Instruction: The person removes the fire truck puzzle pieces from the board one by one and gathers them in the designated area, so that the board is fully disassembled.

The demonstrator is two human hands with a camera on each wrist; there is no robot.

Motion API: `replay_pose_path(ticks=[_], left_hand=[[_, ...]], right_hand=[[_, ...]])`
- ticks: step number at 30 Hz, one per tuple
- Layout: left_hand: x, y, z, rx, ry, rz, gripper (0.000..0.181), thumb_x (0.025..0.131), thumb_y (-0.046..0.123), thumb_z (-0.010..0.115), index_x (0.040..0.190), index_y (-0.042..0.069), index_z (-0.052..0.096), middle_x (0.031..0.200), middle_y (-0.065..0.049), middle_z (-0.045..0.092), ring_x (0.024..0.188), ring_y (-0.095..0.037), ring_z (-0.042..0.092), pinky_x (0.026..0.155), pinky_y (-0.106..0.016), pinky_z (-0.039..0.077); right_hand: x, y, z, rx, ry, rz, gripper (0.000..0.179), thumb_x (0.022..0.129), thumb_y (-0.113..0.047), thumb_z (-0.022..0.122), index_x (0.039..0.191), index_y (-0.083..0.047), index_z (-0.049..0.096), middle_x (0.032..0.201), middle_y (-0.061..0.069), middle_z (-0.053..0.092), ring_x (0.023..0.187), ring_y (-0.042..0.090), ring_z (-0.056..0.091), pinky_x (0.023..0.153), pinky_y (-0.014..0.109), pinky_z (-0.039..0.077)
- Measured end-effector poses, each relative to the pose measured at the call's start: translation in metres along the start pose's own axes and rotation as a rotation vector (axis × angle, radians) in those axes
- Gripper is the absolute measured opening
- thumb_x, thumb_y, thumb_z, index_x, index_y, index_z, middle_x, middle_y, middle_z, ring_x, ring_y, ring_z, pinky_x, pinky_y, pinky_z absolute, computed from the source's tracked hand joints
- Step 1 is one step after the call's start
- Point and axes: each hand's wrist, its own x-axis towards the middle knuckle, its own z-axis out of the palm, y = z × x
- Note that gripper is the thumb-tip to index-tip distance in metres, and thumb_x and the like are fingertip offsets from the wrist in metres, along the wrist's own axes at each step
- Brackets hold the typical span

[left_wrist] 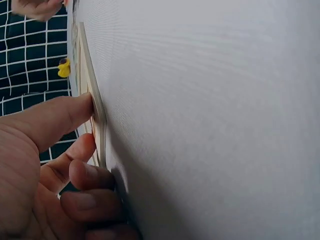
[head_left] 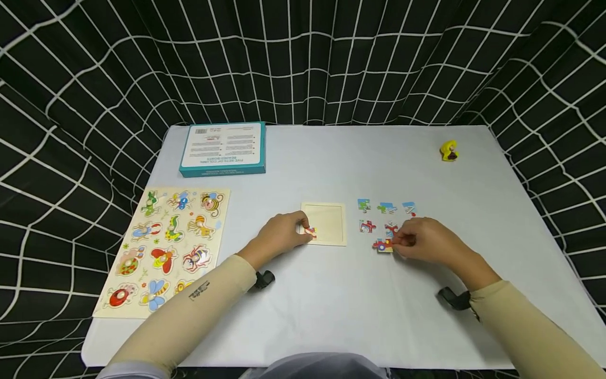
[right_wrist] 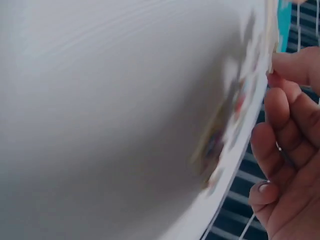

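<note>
A small square wooden puzzle tray (head_left: 330,223) lies in the middle of the table. My left hand (head_left: 284,235) is at its lower left corner, thumb and forefinger pinching a red and white puzzle piece (head_left: 311,231) there. In the left wrist view the thumb (left_wrist: 75,110) overlaps the tray's edge (left_wrist: 92,75). To the right, my right hand (head_left: 423,241) pinches the edge of a puzzle piece with a red and blue tractor picture (head_left: 382,246). Just beyond it lie several loose pieces, among them a red one (head_left: 366,226) and a green and blue one (head_left: 363,205).
An insect peg puzzle board (head_left: 182,223) lies at the left. Behind it is a teal box (head_left: 222,171) with a white label. A small yellow toy (head_left: 448,150) stands at the back right. White-gridded dark cloth (head_left: 307,63) surrounds the table.
</note>
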Motion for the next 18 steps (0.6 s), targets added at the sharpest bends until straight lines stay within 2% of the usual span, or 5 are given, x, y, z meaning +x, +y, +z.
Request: replay_pose_path(ticks=[3,7,11,14,18], left_hand=[[0.000,-0.001,0.001,0.000,-0.014,0.002,0.022,0.086,0.036,0.073,0.099,0.028,0.058,0.062,0.004,0.048,0.058,-0.014,0.040,0.054,-0.031,0.034],[-0.001,-0.005,0.001,0.001,-0.015,0.016,0.022,0.087,0.035,0.072,0.101,0.027,0.057,0.060,0.004,0.045,0.057,-0.013,0.038,0.053,-0.030,0.033],[-0.001,-0.007,0.003,-0.006,-0.004,0.031,0.021,0.087,0.035,0.071,0.101,0.027,0.058,0.059,0.005,0.046,0.057,-0.012,0.038,0.054,-0.030,0.033],[-0.001,-0.007,0.004,-0.003,0.002,0.045,0.022,0.088,0.036,0.071,0.104,0.027,0.059,0.060,0.004,0.047,0.056,-0.012,0.038,0.053,-0.030,0.033],[-0.002,-0.008,0.003,-0.014,-0.010,0.051,0.034,0.087,0.038,0.073,0.114,0.026,0.056,0.066,0.002,0.051,0.055,-0.012,0.040,0.052,-0.029,0.034]], right_hand=[[-0.013,0.010,0.000,0.001,0.016,0.009,0.021,0.073,-0.010,0.082,0.071,-0.024,0.067,0.066,-0.018,0.051,0.062,0.004,0.048,0.056,0.023,0.042],[-0.015,0.015,0.002,-0.007,-0.013,0.007,0.020,0.072,-0.009,0.082,0.072,-0.024,0.069,0.066,-0.018,0.050,0.063,0.004,0.047,0.065,0.025,0.045],[-0.013,0.016,0.003,-0.018,-0.040,0.024,0.022,0.072,-0.010,0.083,0.072,-0.027,0.068,0.066,-0.018,0.049,0.063,0.003,0.046,0.064,0.025,0.045],[-0.007,0.012,0.001,0.002,-0.037,0.019,0.022,0.074,-0.013,0.084,0.072,-0.027,0.067,0.065,-0.017,0.049,0.060,0.004,0.046,0.056,0.025,0.041],[0.013,-0.002,0.001,0.008,-0.067,0.021,0.014,0.081,-0.018,0.079,0.075,-0.026,0.069,0.067,-0.017,0.053,0.061,0.005,0.048,0.057,0.027,0.042]])
